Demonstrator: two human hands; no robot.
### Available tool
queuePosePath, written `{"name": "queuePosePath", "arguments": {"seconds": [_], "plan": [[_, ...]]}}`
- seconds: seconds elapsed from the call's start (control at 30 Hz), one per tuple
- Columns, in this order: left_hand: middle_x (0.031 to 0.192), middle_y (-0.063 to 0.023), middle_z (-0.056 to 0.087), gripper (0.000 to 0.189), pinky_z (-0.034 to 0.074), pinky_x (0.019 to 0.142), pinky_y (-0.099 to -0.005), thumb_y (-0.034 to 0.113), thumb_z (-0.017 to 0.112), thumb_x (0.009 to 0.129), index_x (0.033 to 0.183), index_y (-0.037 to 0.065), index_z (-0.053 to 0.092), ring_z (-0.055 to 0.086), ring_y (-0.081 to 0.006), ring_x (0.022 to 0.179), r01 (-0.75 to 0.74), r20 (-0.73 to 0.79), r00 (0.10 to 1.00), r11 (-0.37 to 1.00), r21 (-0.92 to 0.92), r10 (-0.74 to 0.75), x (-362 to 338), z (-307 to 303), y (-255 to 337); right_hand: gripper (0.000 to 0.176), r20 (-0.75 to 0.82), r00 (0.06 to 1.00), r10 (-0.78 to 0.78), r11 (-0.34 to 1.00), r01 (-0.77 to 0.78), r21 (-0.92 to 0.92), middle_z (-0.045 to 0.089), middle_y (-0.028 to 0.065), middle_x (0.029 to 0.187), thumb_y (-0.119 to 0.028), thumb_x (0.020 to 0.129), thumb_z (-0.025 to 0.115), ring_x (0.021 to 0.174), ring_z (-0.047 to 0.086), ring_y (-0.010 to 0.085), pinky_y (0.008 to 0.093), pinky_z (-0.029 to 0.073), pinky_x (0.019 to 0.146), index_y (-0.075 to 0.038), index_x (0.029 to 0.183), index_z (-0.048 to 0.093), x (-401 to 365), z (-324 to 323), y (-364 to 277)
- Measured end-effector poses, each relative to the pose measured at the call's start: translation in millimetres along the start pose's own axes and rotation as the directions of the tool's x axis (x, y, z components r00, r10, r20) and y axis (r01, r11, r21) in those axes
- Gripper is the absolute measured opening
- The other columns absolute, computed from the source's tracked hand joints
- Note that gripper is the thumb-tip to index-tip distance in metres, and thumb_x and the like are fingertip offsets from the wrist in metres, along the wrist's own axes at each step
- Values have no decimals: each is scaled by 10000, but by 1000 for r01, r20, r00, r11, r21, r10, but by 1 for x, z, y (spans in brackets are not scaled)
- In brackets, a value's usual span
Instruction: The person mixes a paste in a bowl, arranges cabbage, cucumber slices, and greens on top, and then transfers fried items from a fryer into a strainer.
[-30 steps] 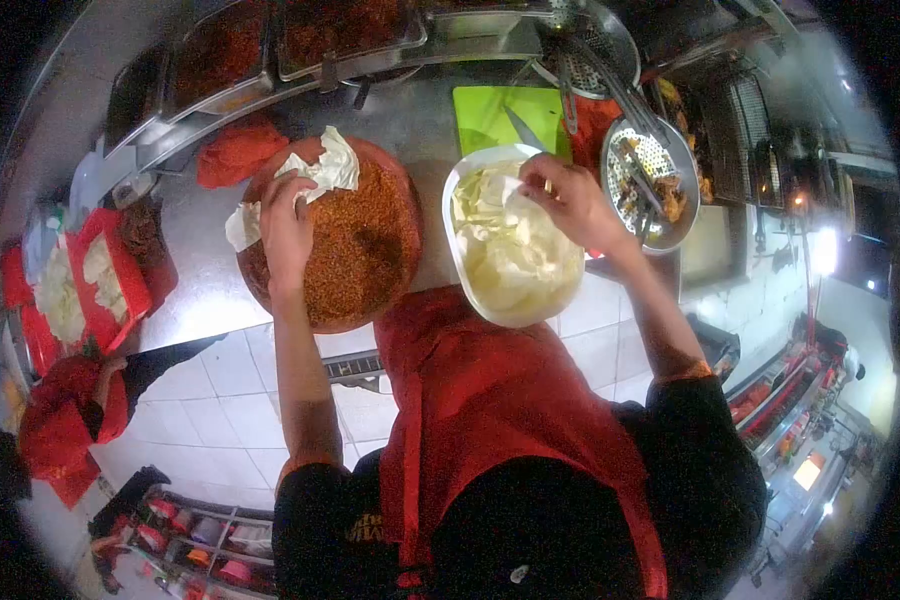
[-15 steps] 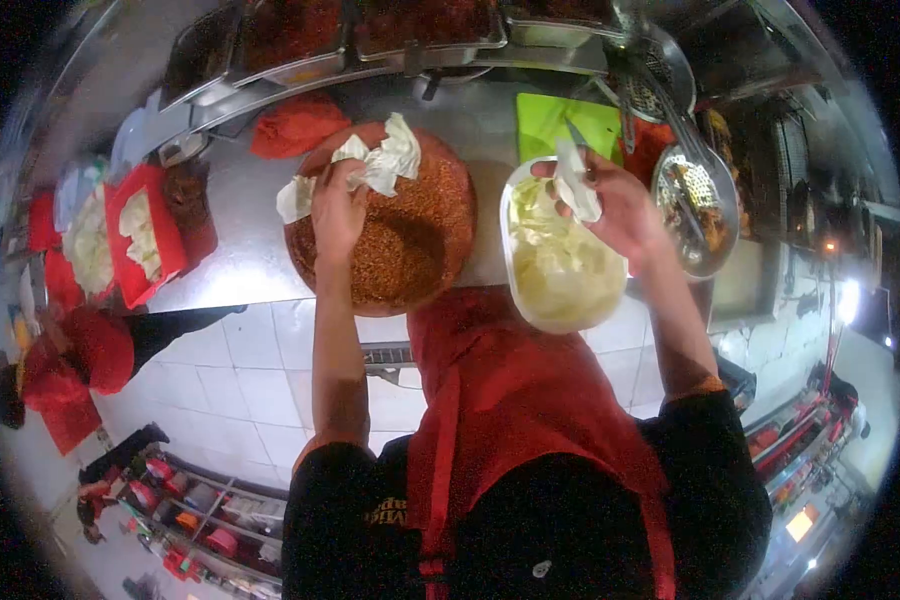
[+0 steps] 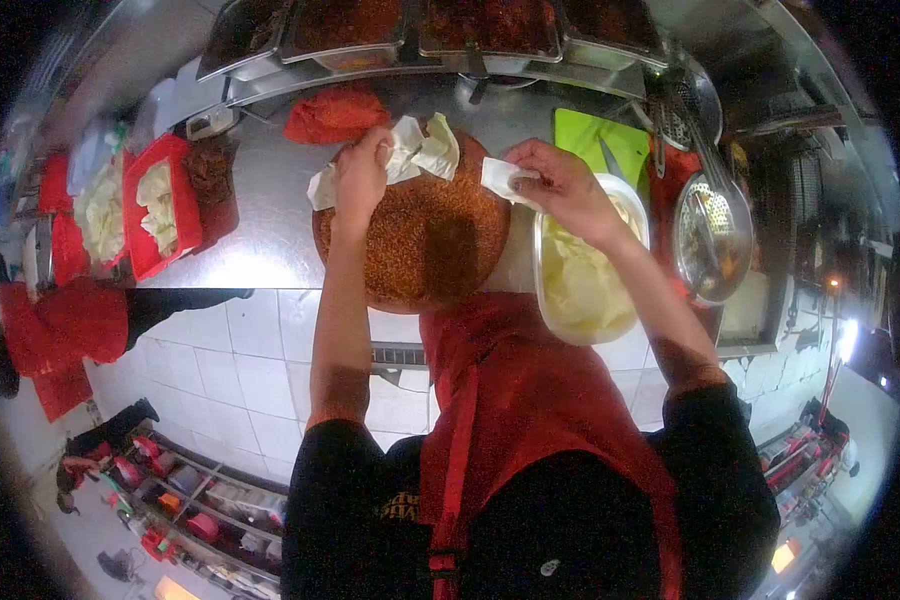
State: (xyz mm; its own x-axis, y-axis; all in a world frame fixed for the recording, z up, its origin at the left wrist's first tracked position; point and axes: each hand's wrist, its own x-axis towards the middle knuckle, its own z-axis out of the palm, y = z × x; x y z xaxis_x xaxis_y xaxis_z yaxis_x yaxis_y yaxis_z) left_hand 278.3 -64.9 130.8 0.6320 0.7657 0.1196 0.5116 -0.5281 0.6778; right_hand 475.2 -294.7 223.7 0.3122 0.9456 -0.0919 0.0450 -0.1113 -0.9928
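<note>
A wide round basin (image 3: 435,240) of coarse red-brown grains sits on the steel counter before me. Pale, curled, leaf-like pieces (image 3: 432,152) lie along its far side. My left hand (image 3: 363,170) is over that far left rim, fingers bent onto one of these pieces; the fingertips are partly hidden. Between the thumb and fingers of my right hand (image 3: 565,190) is a flat white leaf-like piece (image 3: 505,183), held just above the basin's right edge. Below that hand stands a white tub (image 3: 542,270) containing pale yellowish pieces.
A green cutting board (image 3: 570,135) with a knife (image 3: 608,155) lies behind the tub. Metal strainers (image 3: 710,235) stand at right. A red cloth (image 3: 335,115) and a red tray (image 3: 135,215) are at left. Steel food pans (image 3: 345,40) line the back.
My right hand has moved left from above the tub to the basin's edge with a white piece. My left hand stays at the pale pieces; the whole view has shifted slightly.
</note>
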Motion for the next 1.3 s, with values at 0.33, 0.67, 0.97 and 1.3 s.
{"name": "queuePosePath", "arguments": {"seconds": [0.33,0.67,0.97,1.3], "plan": [[1259,-93,582,370,443,987,-442,28,664,769,1116,152,681,530,-335,1181,-203,68,979,952,230,192,-1,10,-11,217,172,891,-420,551,400,-732,621,126,1083,90,779,541,954,629,353,420,509,837,-36,952,578,42,18,7],[1167,-102,580,372,432,968,-473,42,628,793,1146,149,677,514,-349,1117,-350,86,937,908,230,340,-9,3,-26,250,269,877,-397,653,477,-589,596,155,1154,82,770,519,1054,601,364,424,501,881,-13,998,561,77,30,35],[1220,-111,592,363,424,1004,-448,45,566,826,1169,114,666,520,-334,1147,-240,113,971,879,412,212,-21,-6,-7,457,330,943,-37,290,326,-900,566,141,1309,-1,769,587,1265,479,356,447,394,1092,-30,1224,594,74,18,76],[1182,-143,621,312,456,956,-446,16,633,810,1117,61,658,563,-336,1100,-245,-96,962,962,123,257,-17,-87,74,317,111,949,-296,557,266,-787,640,208,1092,-139,828,652,1050,611,387,450,501,909,-25,1121,614,-14,-40,-82]]}}
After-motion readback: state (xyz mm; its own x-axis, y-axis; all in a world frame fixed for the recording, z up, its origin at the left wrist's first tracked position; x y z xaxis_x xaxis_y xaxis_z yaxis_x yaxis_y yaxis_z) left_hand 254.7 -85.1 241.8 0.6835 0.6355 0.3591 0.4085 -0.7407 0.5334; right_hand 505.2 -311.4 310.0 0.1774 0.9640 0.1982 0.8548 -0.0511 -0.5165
